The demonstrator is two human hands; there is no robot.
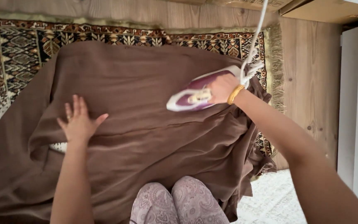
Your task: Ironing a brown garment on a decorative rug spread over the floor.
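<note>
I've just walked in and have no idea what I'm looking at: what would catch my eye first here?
Most striking is the big brown cloth spread across the middle, covering a patterned rug on the wooden floor. At its upper right, the right hand grips a purple and white iron resting on the cloth, its white cord running up out of view. The left hand lies flat on the cloth at the left.

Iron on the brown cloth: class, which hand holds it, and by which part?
The right hand grips the purple-and-white iron by its handle; the left hand only presses flat on the brown cloth.
</note>
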